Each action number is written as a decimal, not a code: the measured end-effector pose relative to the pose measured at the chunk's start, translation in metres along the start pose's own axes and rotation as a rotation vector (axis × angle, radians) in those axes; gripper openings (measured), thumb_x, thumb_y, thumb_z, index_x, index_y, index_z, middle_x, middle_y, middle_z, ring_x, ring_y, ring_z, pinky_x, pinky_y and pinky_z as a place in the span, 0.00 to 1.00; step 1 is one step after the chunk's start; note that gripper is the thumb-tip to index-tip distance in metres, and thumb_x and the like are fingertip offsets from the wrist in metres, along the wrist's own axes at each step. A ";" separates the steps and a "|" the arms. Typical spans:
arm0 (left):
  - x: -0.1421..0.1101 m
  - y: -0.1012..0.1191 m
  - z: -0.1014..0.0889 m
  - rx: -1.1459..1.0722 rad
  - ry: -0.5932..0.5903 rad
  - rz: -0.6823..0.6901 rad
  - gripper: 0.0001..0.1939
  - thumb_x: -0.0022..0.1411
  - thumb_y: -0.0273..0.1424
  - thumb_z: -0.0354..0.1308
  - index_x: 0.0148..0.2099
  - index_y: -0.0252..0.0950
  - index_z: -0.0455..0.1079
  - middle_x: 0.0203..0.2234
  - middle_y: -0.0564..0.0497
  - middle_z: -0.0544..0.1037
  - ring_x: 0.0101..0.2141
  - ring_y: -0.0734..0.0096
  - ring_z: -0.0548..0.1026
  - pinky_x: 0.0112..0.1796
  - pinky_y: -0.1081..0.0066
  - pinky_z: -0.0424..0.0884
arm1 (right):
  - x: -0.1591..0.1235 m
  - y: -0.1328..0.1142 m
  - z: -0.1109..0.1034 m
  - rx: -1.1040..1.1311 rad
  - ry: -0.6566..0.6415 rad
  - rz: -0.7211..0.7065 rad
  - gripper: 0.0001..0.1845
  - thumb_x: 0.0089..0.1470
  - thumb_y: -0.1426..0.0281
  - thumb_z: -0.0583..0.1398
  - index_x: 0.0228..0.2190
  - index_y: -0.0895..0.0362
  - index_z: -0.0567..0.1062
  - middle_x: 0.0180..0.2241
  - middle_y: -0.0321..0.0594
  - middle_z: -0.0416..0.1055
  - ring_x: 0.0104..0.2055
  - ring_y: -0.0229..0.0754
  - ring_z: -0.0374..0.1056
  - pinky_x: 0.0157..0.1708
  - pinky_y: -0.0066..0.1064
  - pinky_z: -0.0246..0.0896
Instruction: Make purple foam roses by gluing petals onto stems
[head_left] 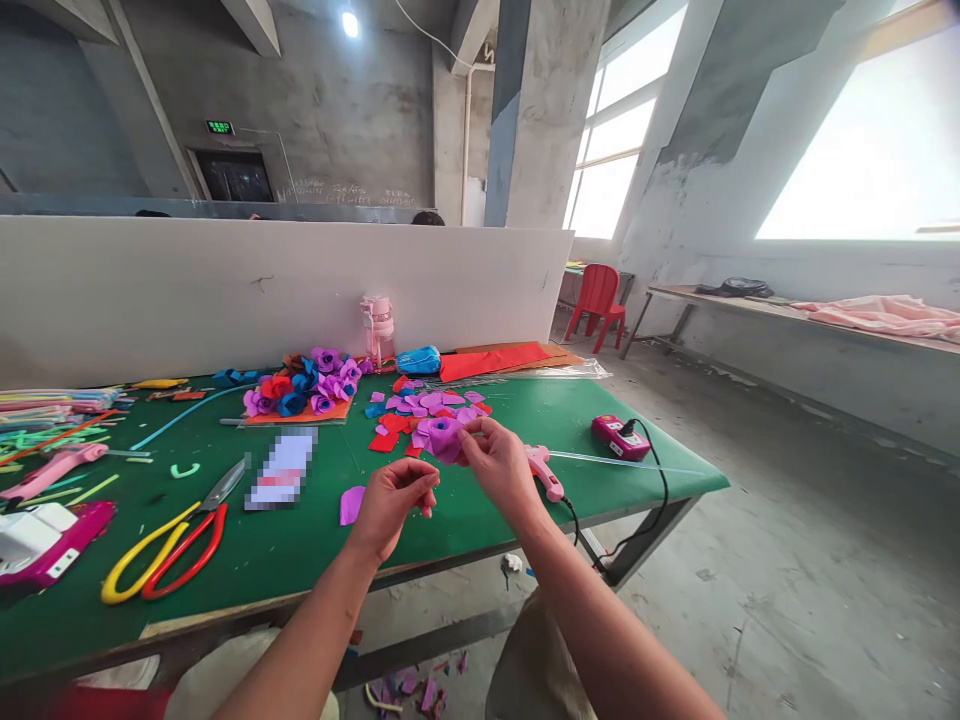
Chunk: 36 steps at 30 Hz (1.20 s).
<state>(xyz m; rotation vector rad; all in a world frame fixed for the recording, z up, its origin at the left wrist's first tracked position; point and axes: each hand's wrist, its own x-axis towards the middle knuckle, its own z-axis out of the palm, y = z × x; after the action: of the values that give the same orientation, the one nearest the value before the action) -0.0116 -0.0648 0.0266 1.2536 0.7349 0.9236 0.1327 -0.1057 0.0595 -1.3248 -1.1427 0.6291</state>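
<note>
I have the left hand (394, 510) closed, the right hand (496, 462) pinching a purple flower (437, 437) above the table (551, 402) — partly blocking a pink glue gun (550, 477) — loose petals (431, 401) behind, scissors (223, 489) leftward.

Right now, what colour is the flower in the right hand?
The flower is purple, shown in the single head view.
</note>
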 end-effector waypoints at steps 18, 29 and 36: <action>0.001 -0.006 0.003 0.056 0.056 0.058 0.08 0.48 0.34 0.64 0.28 0.34 0.73 0.14 0.54 0.72 0.17 0.76 0.67 0.21 0.75 0.65 | -0.013 -0.001 0.001 0.174 -0.091 0.021 0.16 0.49 0.58 0.57 0.23 0.59 0.73 0.20 0.35 0.66 0.26 0.37 0.62 0.26 0.26 0.56; 0.002 -0.013 0.003 0.075 0.069 0.051 0.08 0.49 0.34 0.64 0.29 0.34 0.73 0.15 0.54 0.72 0.17 0.76 0.68 0.22 0.75 0.66 | -0.017 0.000 0.000 0.188 -0.077 0.008 0.19 0.51 0.57 0.55 0.21 0.60 0.72 0.19 0.34 0.62 0.26 0.36 0.56 0.26 0.26 0.50; 0.002 -0.015 0.006 0.058 0.080 0.025 0.09 0.49 0.34 0.64 0.29 0.33 0.73 0.15 0.54 0.72 0.17 0.76 0.68 0.22 0.75 0.66 | -0.017 -0.001 0.001 0.315 -0.094 0.085 0.15 0.49 0.59 0.59 0.26 0.59 0.75 0.23 0.35 0.66 0.29 0.36 0.59 0.31 0.26 0.52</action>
<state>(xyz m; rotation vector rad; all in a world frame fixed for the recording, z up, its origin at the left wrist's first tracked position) -0.0026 -0.0670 0.0130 1.2851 0.8148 0.9836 0.1255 -0.1210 0.0555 -1.0868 -1.0170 0.9025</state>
